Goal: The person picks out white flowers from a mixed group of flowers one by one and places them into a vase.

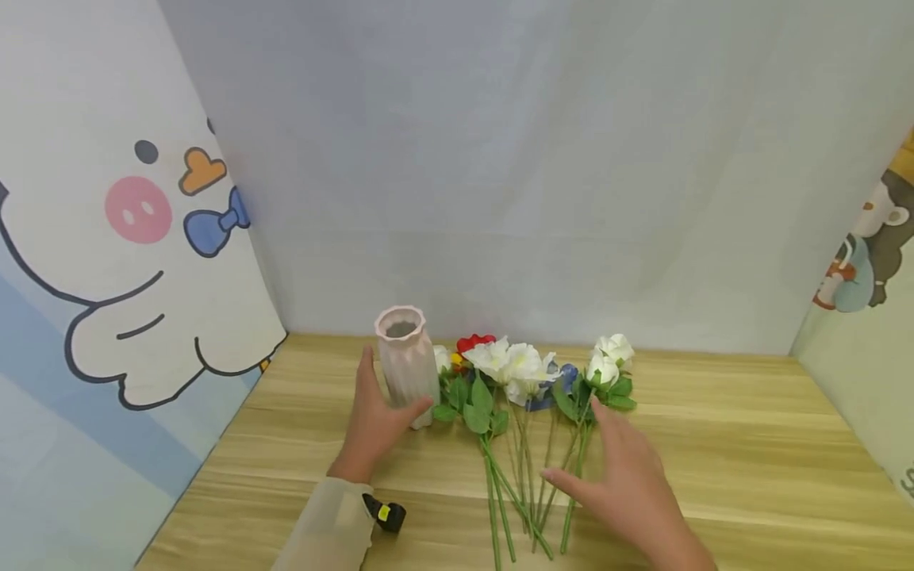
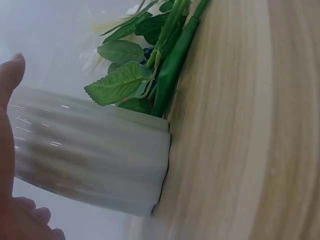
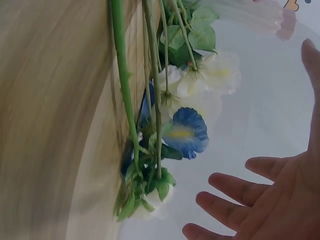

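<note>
A pale pink ribbed vase [image 1: 407, 365] with a scalloped rim stands upright on the table. My left hand [image 1: 378, 428] is at its near left side, thumb stretched across the front and fingers spread along the left; in the left wrist view the thumb [image 2: 11, 75] stands away from the vase wall. My right hand [image 1: 631, 476] hovers with spread fingers over the right end of a row of artificial flowers, holding nothing. The row has white roses [image 1: 607, 361], large white blooms [image 1: 510, 365], a red flower [image 1: 474, 342] and blue flowers [image 3: 185, 132].
Green stems [image 1: 500, 500] point toward the near edge of the wooden table [image 1: 750, 460]. A plain pale cloth [image 1: 543, 174] hangs behind the table. Cartoon-printed sheets [image 1: 143, 317] flank the left and right sides. A black strap with a yellow mark [image 1: 385, 514] sits at my left cuff.
</note>
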Demonstrator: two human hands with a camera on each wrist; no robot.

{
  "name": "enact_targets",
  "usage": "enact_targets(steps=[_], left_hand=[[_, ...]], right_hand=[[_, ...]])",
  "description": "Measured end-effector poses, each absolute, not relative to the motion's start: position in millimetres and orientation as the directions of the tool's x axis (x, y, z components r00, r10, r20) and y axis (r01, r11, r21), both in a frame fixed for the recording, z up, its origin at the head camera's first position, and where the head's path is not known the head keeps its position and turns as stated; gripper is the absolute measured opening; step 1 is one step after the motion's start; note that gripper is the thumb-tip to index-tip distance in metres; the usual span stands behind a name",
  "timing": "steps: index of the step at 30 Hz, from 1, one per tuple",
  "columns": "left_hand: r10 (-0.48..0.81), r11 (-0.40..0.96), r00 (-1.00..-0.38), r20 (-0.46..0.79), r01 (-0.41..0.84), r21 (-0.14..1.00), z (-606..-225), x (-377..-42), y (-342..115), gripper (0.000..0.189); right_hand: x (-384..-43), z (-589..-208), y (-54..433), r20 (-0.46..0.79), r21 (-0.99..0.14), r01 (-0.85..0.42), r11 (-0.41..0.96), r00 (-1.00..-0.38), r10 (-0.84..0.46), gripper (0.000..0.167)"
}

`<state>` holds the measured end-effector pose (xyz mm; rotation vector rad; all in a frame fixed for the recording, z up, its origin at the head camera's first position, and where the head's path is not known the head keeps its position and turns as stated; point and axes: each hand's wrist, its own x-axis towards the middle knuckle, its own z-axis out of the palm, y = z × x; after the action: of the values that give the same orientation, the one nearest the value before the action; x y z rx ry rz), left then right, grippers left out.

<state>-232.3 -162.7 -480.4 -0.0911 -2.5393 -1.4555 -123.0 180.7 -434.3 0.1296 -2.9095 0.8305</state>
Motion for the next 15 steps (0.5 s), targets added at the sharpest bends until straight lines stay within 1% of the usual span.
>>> enact_targets(steps=[3,6,10,13,15], left_hand=[[-0.101,0.430,-0.977,0.188,0.127,0.894,-480.0,-236.9,-161.3,0.131],[-0.122,0.350,-0.973,0.194,0.141,0.926,-483.0,-241.5,-159.4,0.122],[-0.122,0.258,-0.966,0.228,0.191,0.947,-489.5,-249.0,-155.7,0.109],[-0.117,0.223,-0.968,0.223,0.193,0.956,-491.0,-251.4,-151.5,0.108],[-0.115,0.214,-0.972,0.206,0.179,0.960,-490.3,-251.2,-149.3,0.106]], right_hand=[[-131.0,-435.1,171.9,0.074,-0.542,-0.078,0.837,-0.996,-0.045,0.126],[-140.2,-436.3,162.2,0.020,-0.573,-0.054,0.818,-0.998,-0.052,0.117],[-154.5,-442.3,147.5,-0.013,-0.625,-0.045,0.779,-0.998,-0.068,0.090],[-164.1,-447.4,136.8,-0.022,-0.668,-0.041,0.743,-0.997,-0.074,0.068],[-168.9,-450.1,129.9,-0.029,-0.692,-0.036,0.721,-0.997,-0.077,0.058]])
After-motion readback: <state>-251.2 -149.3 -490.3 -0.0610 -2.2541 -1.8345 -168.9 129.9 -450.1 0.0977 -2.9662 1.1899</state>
